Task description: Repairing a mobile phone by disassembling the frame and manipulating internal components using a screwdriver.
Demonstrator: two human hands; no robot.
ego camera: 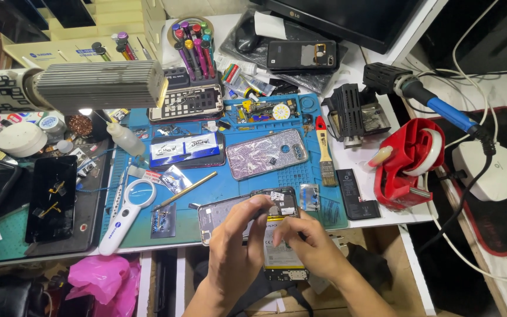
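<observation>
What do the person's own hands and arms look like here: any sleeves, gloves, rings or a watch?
Both the left hand and the right hand are bare, with no gloves. No ring shows on the fingers in view, and no watch or band on either wrist. Both forearms are uncovered as far as the bottom edge of the picture, so no sleeve is in view. No cables or markings on them.

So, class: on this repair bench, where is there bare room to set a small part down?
Bare patches: blue mat between the brass-tipped tool and glittery phone back; mat between brush and battery. Crowded: mat's top edge and around the magnifier.
</observation>
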